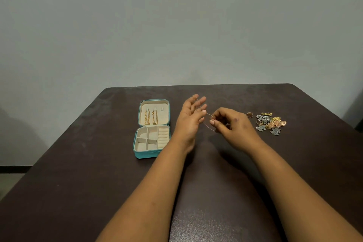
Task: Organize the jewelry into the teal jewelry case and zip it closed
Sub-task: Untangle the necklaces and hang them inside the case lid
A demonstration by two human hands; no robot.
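Head view: the teal jewelry case [152,128] lies unzipped and open on the dark bench [78,173], two gold chains [150,117] hanging in its lid. Beside it the left hand [191,119] spreads straight fingers with a thin chain [204,116] looped over them, while the right hand [228,124] has a pinching grip on that chain. Loose jewelry [270,123] is piled well to the right.

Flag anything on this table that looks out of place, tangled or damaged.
Nothing looks damaged. The loose jewelry lies jumbled in a heap right of the hands, with one ring apart beside it. The teal case lies open, two gold chains hanging neatly in its lid.
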